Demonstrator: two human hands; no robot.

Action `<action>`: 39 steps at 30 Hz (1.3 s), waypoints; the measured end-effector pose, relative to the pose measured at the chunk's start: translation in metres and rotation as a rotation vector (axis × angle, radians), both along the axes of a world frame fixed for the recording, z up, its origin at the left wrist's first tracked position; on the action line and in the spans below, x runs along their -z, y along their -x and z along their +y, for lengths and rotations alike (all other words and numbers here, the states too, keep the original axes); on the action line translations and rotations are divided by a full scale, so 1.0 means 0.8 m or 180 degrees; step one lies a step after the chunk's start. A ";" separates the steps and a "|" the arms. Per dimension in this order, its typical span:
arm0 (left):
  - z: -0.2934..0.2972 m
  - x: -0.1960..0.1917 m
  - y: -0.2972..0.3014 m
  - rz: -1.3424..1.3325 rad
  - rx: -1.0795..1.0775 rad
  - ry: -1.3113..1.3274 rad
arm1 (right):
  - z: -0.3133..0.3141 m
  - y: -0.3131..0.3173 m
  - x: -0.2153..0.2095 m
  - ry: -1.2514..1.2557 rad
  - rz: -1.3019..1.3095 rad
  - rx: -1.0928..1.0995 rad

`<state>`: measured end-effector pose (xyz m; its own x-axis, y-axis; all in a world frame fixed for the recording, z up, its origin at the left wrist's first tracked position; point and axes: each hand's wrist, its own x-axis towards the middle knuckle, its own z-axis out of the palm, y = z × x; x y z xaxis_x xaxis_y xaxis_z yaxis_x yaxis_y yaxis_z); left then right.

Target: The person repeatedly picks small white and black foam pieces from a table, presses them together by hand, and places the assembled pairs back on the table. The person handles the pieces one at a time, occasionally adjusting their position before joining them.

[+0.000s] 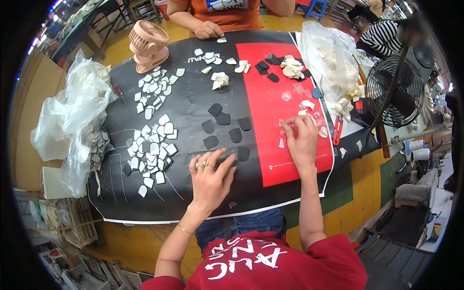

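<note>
My left hand (211, 178) rests on the black mat with its fingers apart and rings on it. Its fingertips lie close to a black rounded patch (243, 154), and several more black patches (235, 135) lie just beyond. Over the red part of the mat, my right hand (302, 141) has thumb and forefinger pinched together. Something small and pale shows at those fingertips, too small to make out. Clear film scraps (281, 143) and white scraps (307, 104) lie near this hand. To the left spreads a loose heap of white rounded patches with dark edges (154, 148).
Plastic bags (77, 106) (328, 58) stand at both sides of the table. A pink fan (149, 46) sits at the far left, and a black fan (395, 84) at the right. A red cutter (337, 130) lies by the right edge. Across the table, another person's hand (209, 30) touches a white patch.
</note>
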<state>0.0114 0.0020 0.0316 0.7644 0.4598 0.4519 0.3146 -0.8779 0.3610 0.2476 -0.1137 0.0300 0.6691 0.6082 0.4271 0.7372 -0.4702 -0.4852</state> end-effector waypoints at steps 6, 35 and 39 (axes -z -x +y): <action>-0.007 -0.026 -0.011 -0.0808 0.0054 0.0179 | -0.010 0.052 -0.027 -0.0794 -0.1521 -0.1053; -0.048 0.022 -0.027 -0.1667 -0.0468 0.2002 | 0.002 0.071 -0.034 -0.0287 0.3420 -0.1881; -0.051 0.023 -0.027 -0.1087 -0.0494 0.1462 | 0.011 0.054 -0.038 0.0267 0.3271 -0.1677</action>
<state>0.0330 -0.0386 0.0136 0.5190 0.7613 0.3887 0.2259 -0.5607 0.7966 0.2046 -0.1045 0.0606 0.3325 0.9156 -0.2260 0.1273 -0.2810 -0.9512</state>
